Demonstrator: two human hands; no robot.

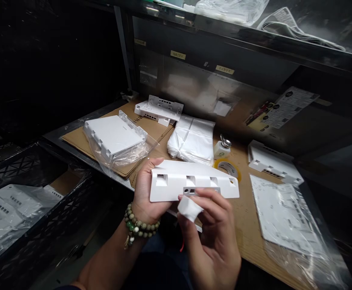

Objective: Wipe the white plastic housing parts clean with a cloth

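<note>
My left hand [147, 191] grips the left end of a white plastic housing [176, 192], its slotted side tilted up toward me. Square notches and a small grey port strip [201, 191] show along that side. A folded white wipe [189, 208] is pinched between the thumb and fingers of my right hand [213, 229], close in front of the port strip. The fingertips of that hand overlap the housing's lower edge. Behind the housing lie a stack of white bags [194, 139] and a roll of yellow tape [228, 167].
A pump bottle [222, 148] stands by the tape. More white housings lie at left [115, 135], at back [159, 108] and at right [274, 161]; a bagged white panel [287, 217] is at the right. A black crate [40, 225] holds several white parts. A shelf [239, 36] hangs above.
</note>
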